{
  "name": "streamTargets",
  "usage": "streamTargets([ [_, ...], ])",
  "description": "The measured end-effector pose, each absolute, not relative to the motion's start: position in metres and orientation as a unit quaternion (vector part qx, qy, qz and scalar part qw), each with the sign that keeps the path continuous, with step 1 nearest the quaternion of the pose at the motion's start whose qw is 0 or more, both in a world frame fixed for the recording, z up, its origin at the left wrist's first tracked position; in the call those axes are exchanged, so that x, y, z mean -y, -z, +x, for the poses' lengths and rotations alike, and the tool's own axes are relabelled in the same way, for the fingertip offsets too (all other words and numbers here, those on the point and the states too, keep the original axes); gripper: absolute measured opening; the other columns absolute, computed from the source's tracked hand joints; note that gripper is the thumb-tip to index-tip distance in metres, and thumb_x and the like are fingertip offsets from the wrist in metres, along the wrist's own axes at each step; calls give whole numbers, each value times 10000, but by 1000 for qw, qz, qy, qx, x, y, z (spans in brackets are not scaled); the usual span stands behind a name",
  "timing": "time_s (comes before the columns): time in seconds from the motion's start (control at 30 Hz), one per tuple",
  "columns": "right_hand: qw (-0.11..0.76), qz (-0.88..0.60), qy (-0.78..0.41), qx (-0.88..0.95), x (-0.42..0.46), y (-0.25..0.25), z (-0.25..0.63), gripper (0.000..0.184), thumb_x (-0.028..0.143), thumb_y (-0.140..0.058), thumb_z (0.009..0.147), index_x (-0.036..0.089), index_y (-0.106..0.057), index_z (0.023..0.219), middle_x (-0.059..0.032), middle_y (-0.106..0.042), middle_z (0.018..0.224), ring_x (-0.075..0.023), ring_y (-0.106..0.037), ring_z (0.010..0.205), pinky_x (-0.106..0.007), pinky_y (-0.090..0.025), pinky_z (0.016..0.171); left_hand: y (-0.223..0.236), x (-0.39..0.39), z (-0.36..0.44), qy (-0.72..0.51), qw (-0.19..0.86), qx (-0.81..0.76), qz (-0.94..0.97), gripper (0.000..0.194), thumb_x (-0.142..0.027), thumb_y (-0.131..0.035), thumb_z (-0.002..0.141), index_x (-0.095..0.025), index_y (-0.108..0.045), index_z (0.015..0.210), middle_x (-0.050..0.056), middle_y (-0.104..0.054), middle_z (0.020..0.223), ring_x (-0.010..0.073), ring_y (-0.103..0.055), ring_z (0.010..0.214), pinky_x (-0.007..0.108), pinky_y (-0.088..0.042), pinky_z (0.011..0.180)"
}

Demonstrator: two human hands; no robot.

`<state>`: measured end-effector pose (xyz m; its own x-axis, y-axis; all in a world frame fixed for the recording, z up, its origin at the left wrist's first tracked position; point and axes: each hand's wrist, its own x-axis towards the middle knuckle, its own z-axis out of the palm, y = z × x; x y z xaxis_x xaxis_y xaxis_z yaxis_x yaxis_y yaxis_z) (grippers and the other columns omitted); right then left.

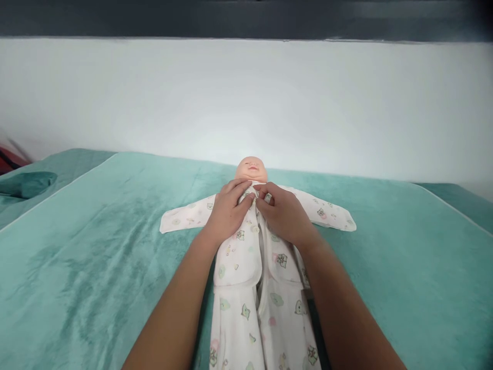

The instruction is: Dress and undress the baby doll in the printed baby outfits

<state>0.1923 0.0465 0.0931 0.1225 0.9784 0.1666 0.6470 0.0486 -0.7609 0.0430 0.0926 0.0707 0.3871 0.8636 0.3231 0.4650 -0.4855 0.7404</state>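
Observation:
A baby doll (251, 169) lies on its back, its head toward the wall. It wears a white baby top (238, 259) printed with small animals, its sleeves stretched out to both sides. My left hand (228, 211) rests over the doll's upper chest, with the thumb and fingers gripping the top's front edge near the collar. Bent fingers of my right hand (285, 213) pinch the other front edge, meeting my left thumb. Below the hands the front edges part, and a pale button (256, 229) shows. Matching white pants (235, 329) cover the legs. What exactly lies between the fingertips is hidden.
A teal plush cover (115, 257) spreads under the doll and out to both sides. Behind it rises a white wall (246, 97) with a dark band (246, 19) above. At the far left are a hole in the padded surface (29, 184) and a red item (8, 160).

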Motion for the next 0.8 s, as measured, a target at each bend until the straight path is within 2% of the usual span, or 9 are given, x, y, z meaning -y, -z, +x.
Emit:
streamTargets([
  [0.2,417,-625,-295,590,-47,-96,198,121,325,-547,793,218,-544,739,1,-645,1062,-136,-517,709,-322,-391,686,-69,-95,42,-365,282,-416,784,359,-380,-464,982,-248,-615,1281,43,-553,1431,225,-469,1353,387,-330,1159],
  [0.4,440,-621,-358,541,-46,-100,207,149,372,-603,780,225,-629,775,19,-582,772,-131,-463,635,-290,-336,586,-69,-94,41,-398,296,-392,775,311,-364,-525,957,-245,-627,1225,52,-587,1367,223,-495,1313,386,-361,1122],
  [0.53,434,-615,-380,538,-46,-96,212,193,376,-602,799,220,-571,690,43,-495,618,-118,-414,562,-279,-309,535,-74,-90,40,-427,311,-380,759,127,-302,-583,912,-233,-687,933,42,-654,1091,215,-576,1129,357,-437,989],
  [0.6,427,-618,-385,536,-47,-95,214,204,378,-606,801,218,-564,681,44,-482,594,-118,-408,546,-281,-309,524,-78,-88,39,-416,317,-386,760,126,-303,-607,891,-222,-681,829,36,-637,975,209,-584,1026,346,-448,913],
  [0.8,435,-596,-405,540,-47,-96,213,194,386,-630,800,212,-606,719,40,-492,612,-113,-410,551,-274,-313,527,-89,-88,27,-344,380,-365,777,111,-325,-643,860,-218,-659,838,1,-591,906,141,-511,785,289,-419,745],
])
